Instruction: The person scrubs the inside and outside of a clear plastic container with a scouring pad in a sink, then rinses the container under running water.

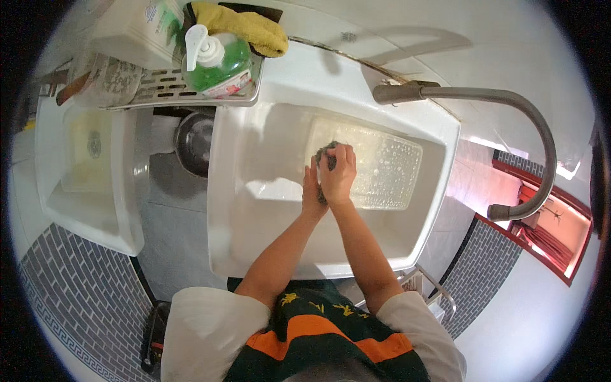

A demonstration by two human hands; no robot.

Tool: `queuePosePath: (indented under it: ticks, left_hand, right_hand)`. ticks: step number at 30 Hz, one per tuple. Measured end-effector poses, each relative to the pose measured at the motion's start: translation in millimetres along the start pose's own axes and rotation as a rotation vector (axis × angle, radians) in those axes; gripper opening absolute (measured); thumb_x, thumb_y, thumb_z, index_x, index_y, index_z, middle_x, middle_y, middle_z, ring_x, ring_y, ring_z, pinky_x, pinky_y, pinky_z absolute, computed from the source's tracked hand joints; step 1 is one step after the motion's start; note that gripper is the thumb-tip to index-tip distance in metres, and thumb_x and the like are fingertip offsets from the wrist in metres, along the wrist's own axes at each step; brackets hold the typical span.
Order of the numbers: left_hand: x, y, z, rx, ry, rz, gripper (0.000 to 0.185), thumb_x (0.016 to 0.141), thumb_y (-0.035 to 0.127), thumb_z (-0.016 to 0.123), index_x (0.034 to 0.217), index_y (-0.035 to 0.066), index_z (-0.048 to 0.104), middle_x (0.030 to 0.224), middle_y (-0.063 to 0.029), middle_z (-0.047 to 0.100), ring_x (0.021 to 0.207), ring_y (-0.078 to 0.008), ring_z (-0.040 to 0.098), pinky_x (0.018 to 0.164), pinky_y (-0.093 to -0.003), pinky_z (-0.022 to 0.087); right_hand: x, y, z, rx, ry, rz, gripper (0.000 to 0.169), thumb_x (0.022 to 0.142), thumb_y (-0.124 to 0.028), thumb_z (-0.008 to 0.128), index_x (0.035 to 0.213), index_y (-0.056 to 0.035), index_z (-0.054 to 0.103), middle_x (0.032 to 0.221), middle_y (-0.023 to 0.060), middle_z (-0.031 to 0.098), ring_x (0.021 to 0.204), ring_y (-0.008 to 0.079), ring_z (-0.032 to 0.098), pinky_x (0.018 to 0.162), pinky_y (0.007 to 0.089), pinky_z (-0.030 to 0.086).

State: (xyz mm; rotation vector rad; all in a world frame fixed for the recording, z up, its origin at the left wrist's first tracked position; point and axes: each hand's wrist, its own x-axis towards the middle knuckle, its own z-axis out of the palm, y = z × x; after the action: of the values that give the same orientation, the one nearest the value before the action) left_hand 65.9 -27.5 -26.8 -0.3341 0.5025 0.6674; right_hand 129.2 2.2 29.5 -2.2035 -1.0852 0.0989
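Over a white sink basin (286,229), my left hand (312,188) and my right hand (340,174) press together around a dark, bunched scouring pad or cloth (329,152). The exact material cannot be told. The dark piece shows above the fingers and between the palms. Just behind and to the right of my hands, a translucent rectangular plastic tub (382,167) lies in the basin, its surface covered with drops or bubbles. Which fingers grip the piece is partly hidden.
A curved metal faucet (515,105) arches at the right. On a slotted rack (167,86) at the back left stand a green soap pump bottle (217,62) and a yellow cloth (243,26). A second white basin (90,210) and a dark round pan (196,143) are further left.
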Motion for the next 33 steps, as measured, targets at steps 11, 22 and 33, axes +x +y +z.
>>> queuePosePath:
  ticks: [11,22,33]
  left_hand:
    - [-11,3,21,1.775,0.194,0.18,0.094,0.068,0.029,0.072,0.138,0.012,0.011,0.136,-0.0291,0.015,0.127,-0.0383,0.019,0.101,-0.0412,0.025]
    - [-8,9,10,1.803,0.15,0.27,0.091,0.071,0.036,0.069,0.137,0.006,0.014,0.137,-0.0209,0.022,0.128,-0.0347,0.02,0.102,-0.0395,0.023]
    - [-3,10,3,1.743,0.116,0.291,0.063,0.089,0.033,0.044,0.136,0.004,0.015,0.138,-0.0168,0.024,0.128,-0.0281,0.024,0.104,-0.0328,0.021]
  right_hand:
    - [59,17,1,-0.094,0.106,-0.06,0.012,0.065,-0.002,0.061,0.073,-0.0045,0.053,0.077,0.011,0.053,0.071,0.03,0.051,0.06,0.038,0.043]
    - [43,23,-4,-0.106,-0.04,-0.114,0.011,0.065,-0.003,0.062,0.072,-0.0052,0.054,0.076,0.0113,0.051,0.073,0.0299,0.049,0.062,0.039,0.039]
    - [23,80,-27,-0.078,-0.06,-0.092,0.018,0.07,0.0,0.056,0.087,-0.0063,0.056,0.087,0.0105,0.053,0.086,0.0278,0.05,0.078,0.0374,0.04]
